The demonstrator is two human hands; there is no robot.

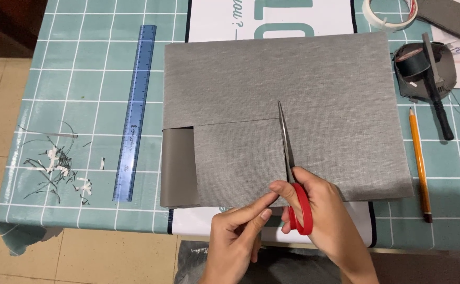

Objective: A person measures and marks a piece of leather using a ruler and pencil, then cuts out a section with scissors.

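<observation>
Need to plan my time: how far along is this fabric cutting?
Done: a horizontal slit already crosses the grey fabric, its left strip curled under. In hand: right hand runs scissors up a vertical cut; left hand pinches the edge. Left: freeing that rectangle.

One printed sign [272, 18], a white sheet with large teal lettering and a dark border, is laid flat on the table, running from the far edge to the near edge. Its middle is covered by grey material; only the far strip and a white near strip are seen. No packages or screens are seen.
</observation>
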